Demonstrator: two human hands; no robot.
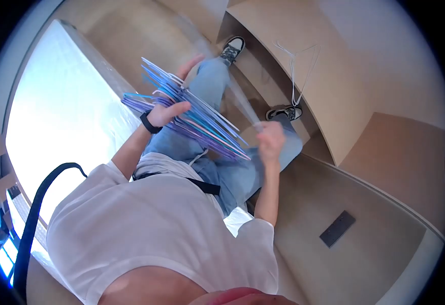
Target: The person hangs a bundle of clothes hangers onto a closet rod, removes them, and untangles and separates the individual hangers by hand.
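My left hand point(164, 115), with a dark band at its wrist, is closed around a bundle of clothes hangers point(204, 122) in blue, purple, white and pink. The bundle lies slantwise above my lap. Its thumb is over the near side, and fingers show beyond the far side. My right hand point(271, 141) is a closed fist to the right of the bundle, apart from it. It grips a long pale strip point(240, 99), smeared by motion, that runs up and away past my knee. I cannot tell what kind of thing the strip is.
A white wire hanger point(293, 76) lies on the light wooden cabinet point(334, 86) at the right. A dark flat rectangular piece point(337, 229) is on the panel at lower right. A bright, white-covered surface point(65, 112) stands at left. My shoes point(232, 50) are near the cabinet's edge.
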